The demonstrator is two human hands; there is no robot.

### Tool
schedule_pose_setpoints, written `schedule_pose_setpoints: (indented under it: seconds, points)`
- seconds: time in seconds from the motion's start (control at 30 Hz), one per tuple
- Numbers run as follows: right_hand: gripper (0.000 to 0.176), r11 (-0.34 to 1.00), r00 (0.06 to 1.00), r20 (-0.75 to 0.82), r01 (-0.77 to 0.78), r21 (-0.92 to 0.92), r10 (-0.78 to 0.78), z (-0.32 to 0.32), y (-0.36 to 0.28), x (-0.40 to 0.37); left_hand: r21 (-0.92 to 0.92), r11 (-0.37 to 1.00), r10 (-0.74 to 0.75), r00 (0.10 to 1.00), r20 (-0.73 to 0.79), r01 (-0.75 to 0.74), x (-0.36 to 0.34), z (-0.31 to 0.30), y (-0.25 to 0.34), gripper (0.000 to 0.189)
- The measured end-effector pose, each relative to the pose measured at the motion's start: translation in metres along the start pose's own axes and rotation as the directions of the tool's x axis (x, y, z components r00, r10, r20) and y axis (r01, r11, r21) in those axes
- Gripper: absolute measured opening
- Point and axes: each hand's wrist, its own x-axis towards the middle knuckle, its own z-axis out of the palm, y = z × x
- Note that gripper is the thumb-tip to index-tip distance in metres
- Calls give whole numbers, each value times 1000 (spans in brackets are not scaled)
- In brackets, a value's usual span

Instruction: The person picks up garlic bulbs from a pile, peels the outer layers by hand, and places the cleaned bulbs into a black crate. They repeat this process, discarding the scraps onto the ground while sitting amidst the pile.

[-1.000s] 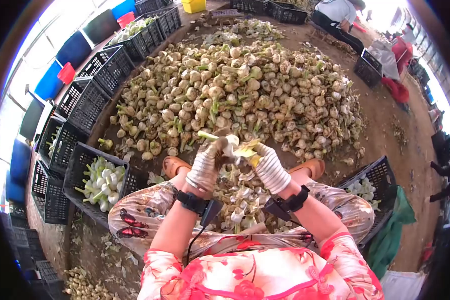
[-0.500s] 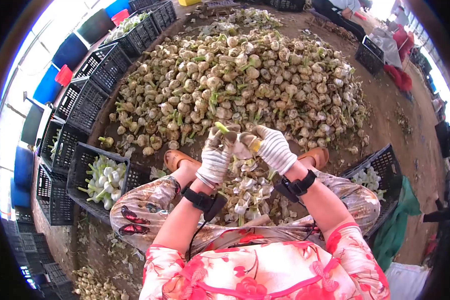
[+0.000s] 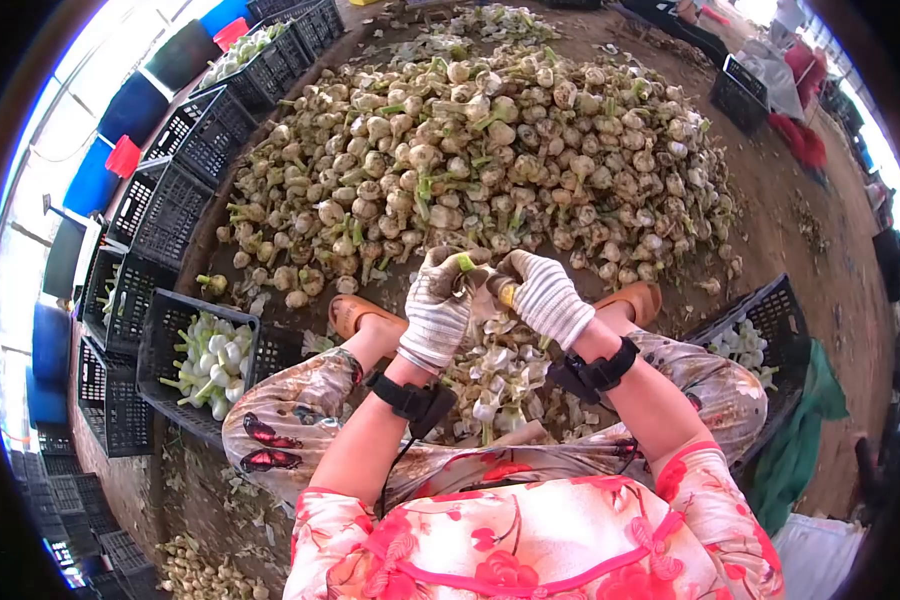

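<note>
In front of my shins, both gloved hands meet over the peelings. My left hand (image 3: 437, 312) is closed around a garlic bulb, whose cut green stem (image 3: 465, 262) pokes up past the fingers. Most of the bulb is hidden by the gloves. My right hand (image 3: 547, 300) is closed close beside it, fingertips at the bulb, with pale skin hanging between the hands. A small yellow thing (image 3: 508, 294) shows at the right thumb; I cannot make out what it is. Beneath lie white garlic skins and trimmings (image 3: 500, 372).
A large heap of untrimmed garlic (image 3: 490, 150) rises beyond my feet. Cleaned bulbs lie in a black crate (image 3: 172, 312) on my left and another crate (image 3: 778, 318) on my right. More crates (image 3: 175, 215) line the left side. A green cloth (image 3: 800, 430) hangs at the right crate.
The left hand has turned the bulb, so its green stem points less to the upper left. The white part seen between the hands is now mostly covered. Both hands stay close together.
</note>
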Motion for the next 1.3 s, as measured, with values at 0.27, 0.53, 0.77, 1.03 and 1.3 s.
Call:
schedule_pose_setpoints:
  seconds: [0.27, 0.53, 0.77, 1.03, 1.3]
  points:
    - [25, 857, 935, 351, 226, -463, -56, 12, 64, 4, 136, 952, -268, 961, -69, 275, 0, -19, -4, 18]
    - [71, 564, 888, 453, -334, 755, -80, -22, 11, -2, -471, 793, -531, 818, -222, 388, 8, -14, -8, 19]
    - [11, 862, 904, 381, -28, 507, -195, 8, -25, -35, -481, 760, -578, 794, -189, 438, 16, -39, -32, 19]
    - [39, 969, 970, 243, -84, 233, 26, 13, 28, 7, -15, 994, -104, 939, -327, 105, 17, -48, -53, 15]
    - [17, 418, 897, 426, -346, 840, -114, -4, 29, -4, -510, 779, -580, 726, -369, 364, 20, -53, -35, 21]
